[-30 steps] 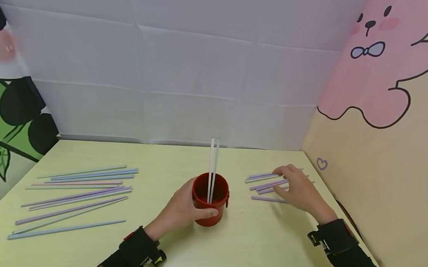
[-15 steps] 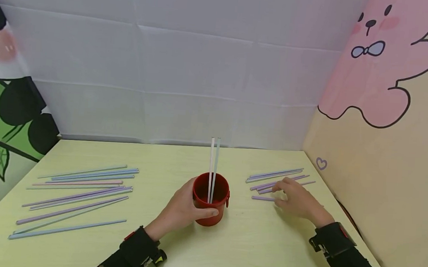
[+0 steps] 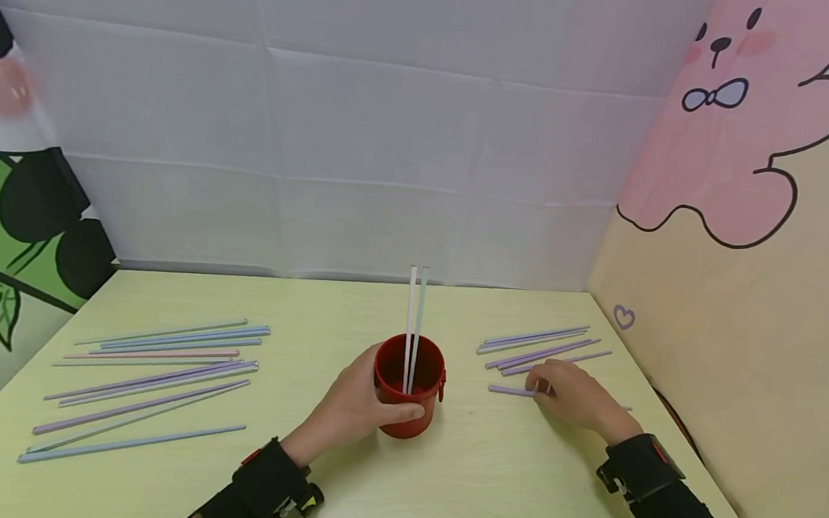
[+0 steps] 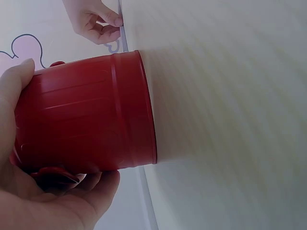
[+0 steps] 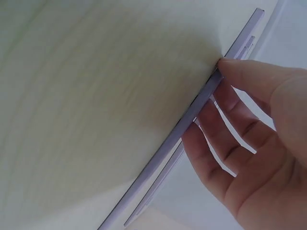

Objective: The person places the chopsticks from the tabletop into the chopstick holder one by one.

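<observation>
My left hand [image 3: 351, 406] grips a small red bucket [image 3: 402, 430], thumb across its front and fingers round the far side. Two pale straws [image 3: 410, 315] stand upright in the bucket. Close up in the left wrist view, the bucket [image 4: 86, 115] fills the palm side. At the right, my right hand [image 3: 582, 395] pinches a purple straw [image 3: 509, 391] low over the table. In the right wrist view, the thumb is on one side of this purple straw [image 5: 163, 149] and the fingertips [image 5: 194, 134] are on the other.
Behind the right hand lie several purple and blue straws [image 3: 535, 336]. A wider spread of blue, pink, green and purple straws [image 3: 151, 405] covers the left of the pale table [image 3: 442, 486]. A white cloth [image 3: 373, 128] hangs behind, and a wall [image 3: 776, 356] borders the right.
My right hand has come nearer along the table, from the group of purple straws to the nearest one, and its fingers have closed on it. The left hand and bucket stay put.
</observation>
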`<state>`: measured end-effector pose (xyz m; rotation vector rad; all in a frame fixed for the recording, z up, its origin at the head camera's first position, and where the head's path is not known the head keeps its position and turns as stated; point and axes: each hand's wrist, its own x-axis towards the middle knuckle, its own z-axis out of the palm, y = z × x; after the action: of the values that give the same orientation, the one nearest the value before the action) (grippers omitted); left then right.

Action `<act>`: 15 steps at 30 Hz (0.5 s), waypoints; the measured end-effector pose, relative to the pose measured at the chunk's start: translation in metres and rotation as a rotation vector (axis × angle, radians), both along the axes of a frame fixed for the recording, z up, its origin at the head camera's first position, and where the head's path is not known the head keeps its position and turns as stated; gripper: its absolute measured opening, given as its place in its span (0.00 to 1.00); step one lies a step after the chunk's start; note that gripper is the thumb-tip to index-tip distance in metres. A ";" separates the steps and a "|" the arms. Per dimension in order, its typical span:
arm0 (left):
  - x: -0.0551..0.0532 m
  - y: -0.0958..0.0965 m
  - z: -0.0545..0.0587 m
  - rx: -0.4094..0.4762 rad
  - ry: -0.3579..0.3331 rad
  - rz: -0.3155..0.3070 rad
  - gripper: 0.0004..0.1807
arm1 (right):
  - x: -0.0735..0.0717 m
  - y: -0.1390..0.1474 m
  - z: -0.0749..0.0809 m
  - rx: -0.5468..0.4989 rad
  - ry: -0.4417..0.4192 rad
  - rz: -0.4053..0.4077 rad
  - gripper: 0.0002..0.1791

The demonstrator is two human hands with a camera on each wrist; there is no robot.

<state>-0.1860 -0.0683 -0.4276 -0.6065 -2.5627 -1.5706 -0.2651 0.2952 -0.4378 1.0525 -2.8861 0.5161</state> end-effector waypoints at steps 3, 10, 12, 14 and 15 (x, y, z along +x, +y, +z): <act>-0.001 0.000 -0.001 -0.007 0.000 0.008 0.47 | 0.001 0.000 0.000 0.014 -0.022 -0.003 0.10; -0.001 0.001 -0.001 -0.022 0.002 0.012 0.47 | 0.006 -0.003 0.015 -0.018 0.032 0.004 0.10; -0.001 0.000 -0.001 -0.017 0.001 0.007 0.48 | 0.006 -0.007 0.025 -0.051 0.075 0.017 0.10; -0.001 0.000 -0.001 -0.013 0.001 0.005 0.48 | 0.007 -0.012 0.036 -0.088 0.105 0.029 0.10; -0.001 0.000 -0.001 -0.012 0.000 0.008 0.47 | 0.008 -0.015 0.042 -0.109 0.116 0.032 0.10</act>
<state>-0.1870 -0.0686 -0.4284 -0.5967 -2.5732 -1.5539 -0.2574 0.2807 -0.3956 1.0766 -2.7123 0.5861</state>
